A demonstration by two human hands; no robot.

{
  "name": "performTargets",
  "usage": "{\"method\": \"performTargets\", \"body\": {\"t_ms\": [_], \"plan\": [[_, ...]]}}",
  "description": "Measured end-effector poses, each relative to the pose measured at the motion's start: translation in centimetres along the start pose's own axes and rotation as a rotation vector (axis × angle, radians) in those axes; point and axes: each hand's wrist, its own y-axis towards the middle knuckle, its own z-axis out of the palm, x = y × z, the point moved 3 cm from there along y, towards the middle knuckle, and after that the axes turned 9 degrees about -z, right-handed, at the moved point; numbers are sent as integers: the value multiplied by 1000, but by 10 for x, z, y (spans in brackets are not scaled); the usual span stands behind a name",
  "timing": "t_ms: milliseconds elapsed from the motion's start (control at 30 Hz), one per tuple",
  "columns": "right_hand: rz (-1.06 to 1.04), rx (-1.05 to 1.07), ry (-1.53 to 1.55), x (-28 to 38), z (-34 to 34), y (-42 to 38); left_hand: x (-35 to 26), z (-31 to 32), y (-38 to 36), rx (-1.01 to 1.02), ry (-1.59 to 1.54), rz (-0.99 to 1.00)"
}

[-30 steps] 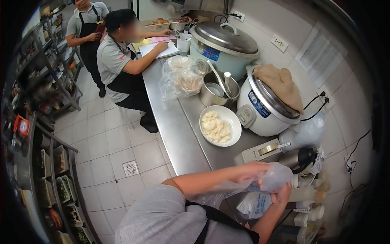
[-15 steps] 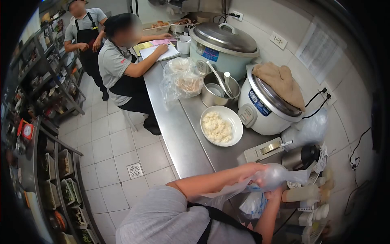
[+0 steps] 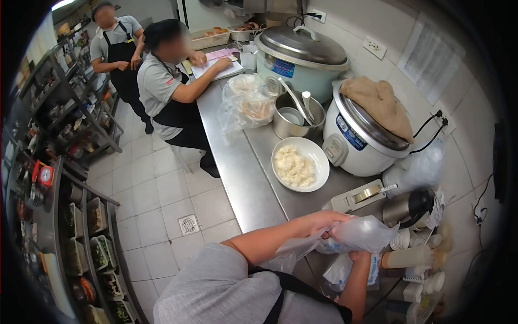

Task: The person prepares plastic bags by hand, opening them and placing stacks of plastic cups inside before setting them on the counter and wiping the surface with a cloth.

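A clear plastic bag (image 3: 369, 232) is stretched between my hands over the steel counter, its body puffed out and a loose part trailing towards my chest. My left hand (image 3: 329, 220) is closed on the bag from above. On the near side, my right hand (image 3: 359, 255) has its fingers curled at the bag's lower edge, partly hidden by the plastic. Beneath lies a packet of white and blue plastic (image 3: 345, 270). Beyond my hands stands a white bowl (image 3: 321, 156) with cooked rice (image 3: 294, 166) in it.
A tape dispenser (image 3: 350, 201) and metal jug (image 3: 404, 208) stand past my hands. Two rice cookers (image 3: 353, 135) (image 3: 302, 48), a pot with utensils (image 3: 288, 129) and bagged food (image 3: 248, 105) line the counter. One co-worker (image 3: 172, 86) sits writing; another (image 3: 121, 59) stands behind.
The bag has spread wider and its puffed end has turned away from me. My hands have shifted slightly around it. The seated co-worker's far hand has drawn back from the papers' far edge.
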Motion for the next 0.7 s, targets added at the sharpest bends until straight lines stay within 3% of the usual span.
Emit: {"method": "performTargets", "body": {"t_ms": [200,433,533,600,700], "plan": [[76,43,85,-9,-8,5,8,-17,3,-192,-27,-31],[136,94,188,-15,-6,8,5,-15,-3,-217,4,12],[54,97,193,-21,-17,12,5,-9,-1,-264,-10,83],[-47,88,-24,-16,-22,9,8,-21,11,-242,24,203],[-91,213,-78,1,-20,-6,1,-25,16,-243,313,220]]}}
